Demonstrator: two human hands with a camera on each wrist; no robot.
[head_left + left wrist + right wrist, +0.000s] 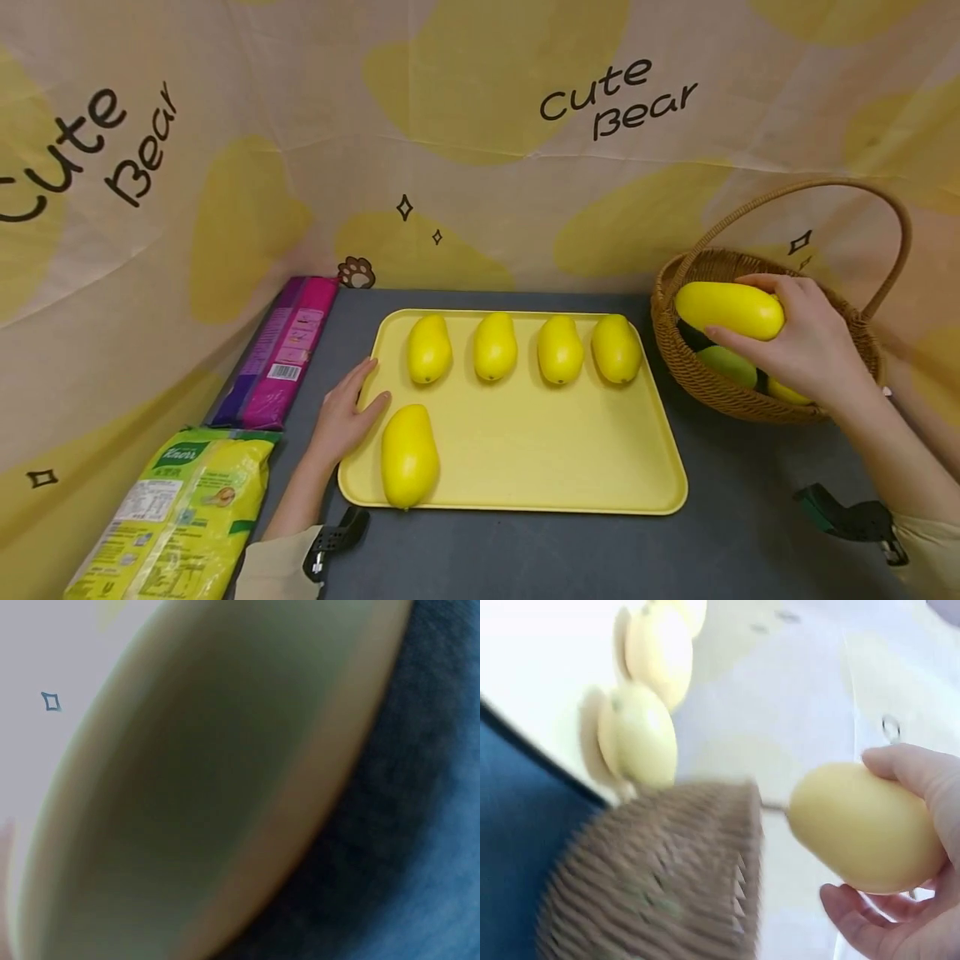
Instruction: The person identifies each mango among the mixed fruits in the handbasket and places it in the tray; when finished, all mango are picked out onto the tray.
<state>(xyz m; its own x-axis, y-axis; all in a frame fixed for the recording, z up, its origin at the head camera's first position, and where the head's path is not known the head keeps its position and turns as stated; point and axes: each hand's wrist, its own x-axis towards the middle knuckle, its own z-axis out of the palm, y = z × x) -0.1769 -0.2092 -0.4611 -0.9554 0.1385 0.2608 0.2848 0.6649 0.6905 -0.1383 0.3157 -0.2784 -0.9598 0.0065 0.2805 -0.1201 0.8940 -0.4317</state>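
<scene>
Above the wicker basket point(686, 379), my right hand point(813, 342) grips a yellow mango point(727, 308) between thumb and fingers. The right wrist view also shows this mango point(862, 829), lifted clear beside the basket's rim. A green fruit point(726, 367) and part of a yellow one point(787, 393) lie inside the basket. My left hand point(348, 417) rests on the left rim of the yellow tray point(540, 450), fingers extended. Near it on the tray lies one mango point(409, 457). Several more form a row along the back, the rightmost mango point(617, 350) nearest the basket.
Left of the tray lie a purple and pink packet point(281, 354) and a yellow-green Knorr bag point(176, 517). A printed cloth point(480, 108) hangs behind the grey table point(525, 558). The basket's tall handle point(900, 225) arches above it. The left wrist view is mostly blurred.
</scene>
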